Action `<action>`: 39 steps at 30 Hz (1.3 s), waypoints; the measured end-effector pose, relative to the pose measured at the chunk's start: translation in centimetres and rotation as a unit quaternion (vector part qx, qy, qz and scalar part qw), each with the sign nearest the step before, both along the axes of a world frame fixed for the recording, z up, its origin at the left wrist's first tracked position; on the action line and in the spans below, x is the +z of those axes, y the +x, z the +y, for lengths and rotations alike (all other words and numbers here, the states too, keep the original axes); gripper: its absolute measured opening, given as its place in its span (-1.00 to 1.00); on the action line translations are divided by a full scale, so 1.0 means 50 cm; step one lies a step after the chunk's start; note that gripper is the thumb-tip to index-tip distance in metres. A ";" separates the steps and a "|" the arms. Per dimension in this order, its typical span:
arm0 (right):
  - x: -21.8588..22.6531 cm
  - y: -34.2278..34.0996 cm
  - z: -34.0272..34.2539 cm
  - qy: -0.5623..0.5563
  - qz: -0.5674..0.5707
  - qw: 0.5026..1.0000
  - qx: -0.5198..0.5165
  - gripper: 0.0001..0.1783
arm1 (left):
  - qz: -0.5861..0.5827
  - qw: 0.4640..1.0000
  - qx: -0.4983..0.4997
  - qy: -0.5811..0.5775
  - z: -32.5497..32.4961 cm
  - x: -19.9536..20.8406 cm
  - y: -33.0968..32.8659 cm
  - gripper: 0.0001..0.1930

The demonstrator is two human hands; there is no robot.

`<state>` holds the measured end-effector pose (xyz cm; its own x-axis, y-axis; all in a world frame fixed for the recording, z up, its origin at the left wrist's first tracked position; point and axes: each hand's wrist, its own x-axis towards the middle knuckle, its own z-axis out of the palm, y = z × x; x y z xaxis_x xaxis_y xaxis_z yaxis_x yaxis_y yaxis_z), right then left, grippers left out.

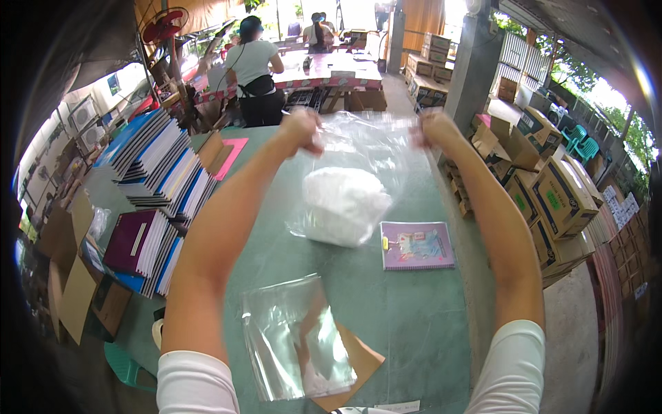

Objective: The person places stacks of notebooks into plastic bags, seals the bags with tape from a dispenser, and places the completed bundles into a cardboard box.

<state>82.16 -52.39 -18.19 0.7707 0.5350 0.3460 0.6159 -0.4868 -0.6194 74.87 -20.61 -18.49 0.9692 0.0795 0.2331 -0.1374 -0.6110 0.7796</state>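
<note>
Both arms reach forward over a green table (420,324). My left hand (301,130) and my right hand (436,130) are closed on the top edge of a large transparent plastic bag (365,141), stretching it between them. White, bunched material (345,200) shows in the lower part of the bag, too blurred to name. Just right of the bag lies a purple spiral notebook (417,245) with a pictured cover. Nearer to me, a stack of transparent plastic sleeves (296,338) rests partly over a piece of brown cardboard (362,359).
Tall piles of books (162,165) stand along the table's left side, beside an open carton (76,269). Cardboard boxes (562,193) are stacked to the right, past a concrete pillar (472,65). Another person (255,69) stands at a farther table (331,76).
</note>
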 end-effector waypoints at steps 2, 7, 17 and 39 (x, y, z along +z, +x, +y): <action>0.078 -0.034 0.083 0.293 0.036 0.953 -0.065 -0.83 | -0.217 0.974 0.061 0.001 0.030 0.034 0.046 -0.74; 0.133 -0.028 -0.012 0.322 -0.136 0.934 -0.066 -0.73 | -0.345 0.935 0.079 0.026 -0.065 0.147 0.034 -0.73; -0.331 -0.029 -0.156 0.075 -0.029 0.994 -0.067 -0.22 | -0.088 0.987 0.015 0.133 -0.093 -0.443 -0.019 -0.38; -0.394 -0.215 -0.359 0.278 0.262 0.901 -0.203 -0.75 | 0.151 0.969 0.177 -0.090 0.055 -0.511 -0.603 -0.75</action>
<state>71.40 -70.34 -37.90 0.9996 0.0274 0.0047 0.0082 -0.1299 -0.9915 44.69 -17.87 -44.04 0.8959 0.4319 -0.1042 0.3058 -0.4291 0.8499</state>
